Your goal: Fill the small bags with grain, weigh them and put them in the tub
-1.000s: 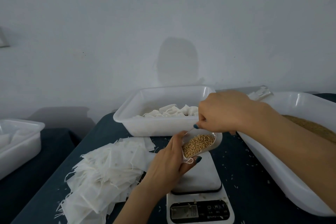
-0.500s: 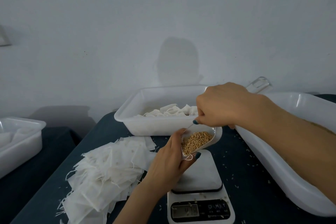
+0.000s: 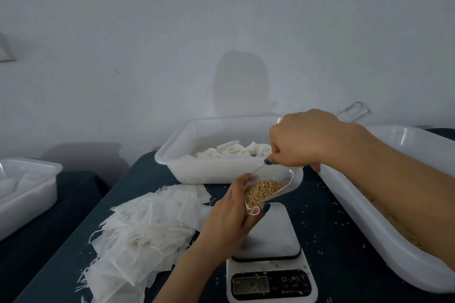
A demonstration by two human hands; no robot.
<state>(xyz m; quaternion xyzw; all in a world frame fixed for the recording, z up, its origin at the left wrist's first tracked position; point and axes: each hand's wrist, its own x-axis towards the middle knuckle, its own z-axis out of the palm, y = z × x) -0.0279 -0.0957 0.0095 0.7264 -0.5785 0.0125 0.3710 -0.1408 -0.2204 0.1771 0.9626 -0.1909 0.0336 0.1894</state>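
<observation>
At the far left edge, a translucent white plastic bin [image 3: 29,189] is sitting on a separate dark surface, cut off by the frame. Next to it, on the dark blue counter [image 3: 327,224], a loose heap of empty white mesh bags [image 3: 147,229] is spreading almost to the counter's left edge. Behind the heap, a white rectangular plastic tub [image 3: 187,162] is holding filled bags [image 3: 234,151], its near wall standing just behind the hands. The left hand [image 3: 229,224] is hovering over the white digital scale [image 3: 270,236], its grip curling round a small white mesh bag [image 3: 248,207]. The right hand [image 3: 302,140] is wrapping its grip round a clear plastic scoop [image 3: 293,179], tilting golden grain [image 3: 263,189] against the bag's mouth. Open counter, sprinkled with stray grains, is lying between the scale and a large white trough [image 3: 369,236] of grain, which is running out of frame at the right.
</observation>
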